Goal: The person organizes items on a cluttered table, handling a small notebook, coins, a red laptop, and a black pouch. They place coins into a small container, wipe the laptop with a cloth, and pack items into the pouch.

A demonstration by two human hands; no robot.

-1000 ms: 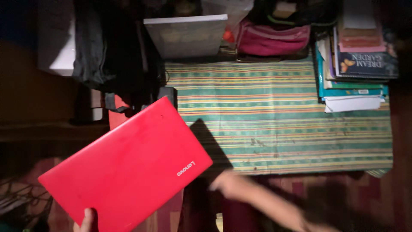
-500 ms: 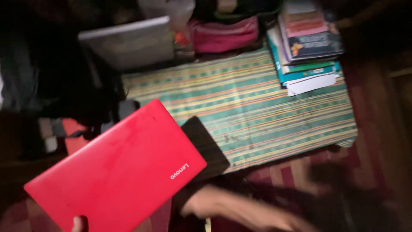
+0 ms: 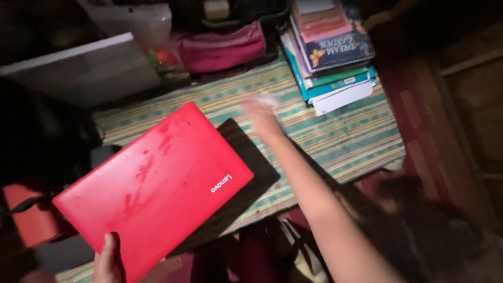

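Observation:
My left hand (image 3: 108, 259) grips the near corner of a closed red laptop (image 3: 152, 186) and holds it tilted above the left part of a striped green cloth (image 3: 335, 133). The laptop casts a dark shadow on the cloth. My right hand (image 3: 260, 112) is stretched out over the cloth's middle, blurred by motion, with nothing visible in it. Whether its fingers are spread or curled cannot be made out. It is nearest to the stack of books (image 3: 330, 52).
A stack of books and papers lies at the cloth's far right corner. A pink bag (image 3: 220, 47) and a grey box-like panel (image 3: 84, 71) sit at the back. Dark bags lie at the left, and a red object (image 3: 29, 220) shows at the lower left.
My right arm has swung up from the near edge and now reaches forward over the cloth. The view has shifted, and the laptop stays in my left hand.

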